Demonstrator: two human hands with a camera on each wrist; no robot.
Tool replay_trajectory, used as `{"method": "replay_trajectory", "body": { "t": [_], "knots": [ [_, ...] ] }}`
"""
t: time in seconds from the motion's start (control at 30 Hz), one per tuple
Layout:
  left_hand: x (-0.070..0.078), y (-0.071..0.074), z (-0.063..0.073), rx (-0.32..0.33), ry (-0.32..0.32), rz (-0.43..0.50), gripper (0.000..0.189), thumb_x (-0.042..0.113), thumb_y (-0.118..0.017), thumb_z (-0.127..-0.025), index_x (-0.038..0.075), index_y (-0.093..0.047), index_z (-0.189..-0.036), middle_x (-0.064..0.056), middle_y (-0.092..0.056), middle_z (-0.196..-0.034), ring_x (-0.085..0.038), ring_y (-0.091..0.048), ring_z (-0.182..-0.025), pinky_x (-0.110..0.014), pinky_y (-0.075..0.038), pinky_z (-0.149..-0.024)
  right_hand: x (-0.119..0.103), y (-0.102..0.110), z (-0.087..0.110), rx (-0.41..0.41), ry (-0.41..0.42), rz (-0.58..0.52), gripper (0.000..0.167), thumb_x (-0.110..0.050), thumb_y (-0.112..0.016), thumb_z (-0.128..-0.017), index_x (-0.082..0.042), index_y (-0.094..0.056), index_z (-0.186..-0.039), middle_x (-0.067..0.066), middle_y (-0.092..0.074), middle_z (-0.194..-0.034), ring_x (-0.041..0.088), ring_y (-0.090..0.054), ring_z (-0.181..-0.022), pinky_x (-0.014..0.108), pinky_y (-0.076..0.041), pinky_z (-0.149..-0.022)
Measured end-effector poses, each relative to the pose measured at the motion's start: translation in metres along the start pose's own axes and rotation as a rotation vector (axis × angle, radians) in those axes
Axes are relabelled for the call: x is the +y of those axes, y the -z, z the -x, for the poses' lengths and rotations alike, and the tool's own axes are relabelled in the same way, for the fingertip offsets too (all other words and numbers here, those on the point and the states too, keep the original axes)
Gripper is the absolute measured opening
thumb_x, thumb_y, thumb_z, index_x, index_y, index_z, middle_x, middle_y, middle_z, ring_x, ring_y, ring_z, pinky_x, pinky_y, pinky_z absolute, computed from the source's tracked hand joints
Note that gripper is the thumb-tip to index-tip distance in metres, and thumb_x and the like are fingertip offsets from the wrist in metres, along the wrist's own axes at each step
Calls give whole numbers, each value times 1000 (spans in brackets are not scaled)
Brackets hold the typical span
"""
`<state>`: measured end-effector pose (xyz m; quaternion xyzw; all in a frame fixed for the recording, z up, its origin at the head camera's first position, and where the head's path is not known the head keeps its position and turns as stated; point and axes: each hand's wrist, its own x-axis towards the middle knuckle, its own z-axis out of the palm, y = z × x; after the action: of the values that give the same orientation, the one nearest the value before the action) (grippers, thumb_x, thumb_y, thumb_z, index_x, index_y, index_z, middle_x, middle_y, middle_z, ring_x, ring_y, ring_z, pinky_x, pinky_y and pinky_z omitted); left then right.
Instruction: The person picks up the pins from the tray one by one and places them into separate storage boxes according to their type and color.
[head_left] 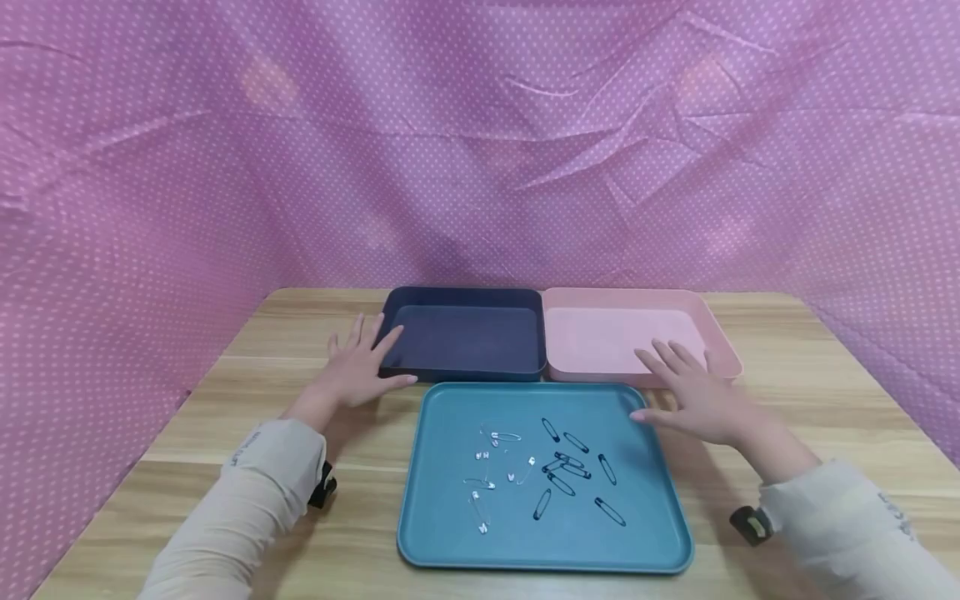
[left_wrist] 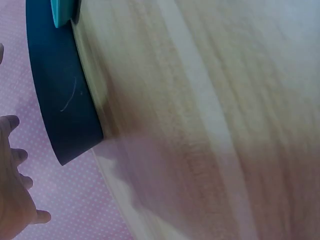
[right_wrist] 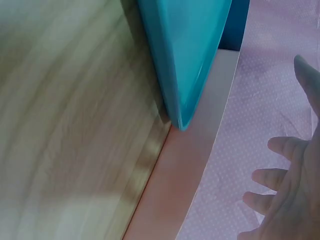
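Observation:
My left hand point(head_left: 356, 372) is spread with straight fingers beside the near left corner of the navy tray point(head_left: 403, 373), holding nothing. My right hand point(head_left: 697, 398), its fingers also spread, hovers over the near right part of the pink tray point(head_left: 720, 346) and the far right corner of the teal tray point(head_left: 671, 500). Several silver safety pins point(head_left: 481, 512) lie scattered on the left half of the teal tray. On its right half are several black safety pins point(head_left: 611, 511), some overlapping in a small heap. The right wrist view shows the right hand point(right_wrist: 295, 195) empty, fingers apart.
The navy and pink trays stand side by side along the back of the wooden table point(head_left: 352, 533), with the teal tray in front of them. A pink dotted cloth point(head_left: 480, 183) hangs behind and at both sides. Each wrist wears a small black device point(head_left: 322, 486).

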<state>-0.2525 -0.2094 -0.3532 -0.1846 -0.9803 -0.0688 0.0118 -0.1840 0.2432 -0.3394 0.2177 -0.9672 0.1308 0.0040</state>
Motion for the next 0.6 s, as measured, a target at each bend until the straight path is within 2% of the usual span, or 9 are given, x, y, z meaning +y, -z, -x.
{"method": "replay_trajectory", "body": {
  "t": [0.13,0.6],
  "knots": [
    [-1,-2,0,8,3,4,88,70,-39,-72,18,-16,-139,-17,-4,-142,-39,5,-126,-65,4,-88,-6,-3,0,5,19,25,87,-62,-50,-73,-10,-21,-137,22,-14,-139,39,-7,-126,55,10,-94],
    [-5,-11,-7,-43,21,-15,90,73,-33,-72,18,-12,-140,-17,-1,-142,-39,7,-126,-65,3,-88,-23,-14,3,-29,83,76,84,-60,-53,-73,-11,-26,-136,18,-20,-139,37,-12,-126,56,0,-95]
  ]
}}
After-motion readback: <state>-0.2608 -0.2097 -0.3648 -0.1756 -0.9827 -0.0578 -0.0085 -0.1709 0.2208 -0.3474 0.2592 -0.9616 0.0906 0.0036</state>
